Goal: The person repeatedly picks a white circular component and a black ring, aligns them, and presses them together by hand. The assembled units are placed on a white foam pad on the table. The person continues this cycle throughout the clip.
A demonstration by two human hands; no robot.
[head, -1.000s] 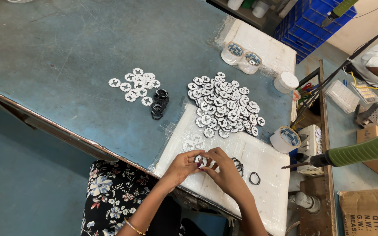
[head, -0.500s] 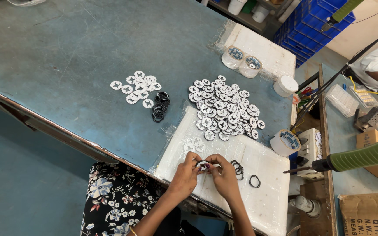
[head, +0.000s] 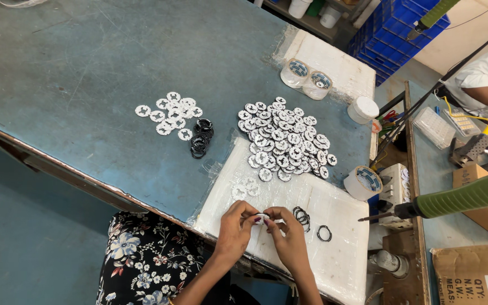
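Head cam looks steeply down, fairly near, at blue worktable (head: 86,85).

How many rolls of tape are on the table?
3. Two tape rolls sit side by side at the far end, and one stands at the right edge near the white pad. More may be hidden off-frame.

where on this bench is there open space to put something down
The blue tabletop is bare across its far left, beyond the small pile of white discs. The white pad is free right of the loose black ring. It is crowded around the big disc pile and near both hands.
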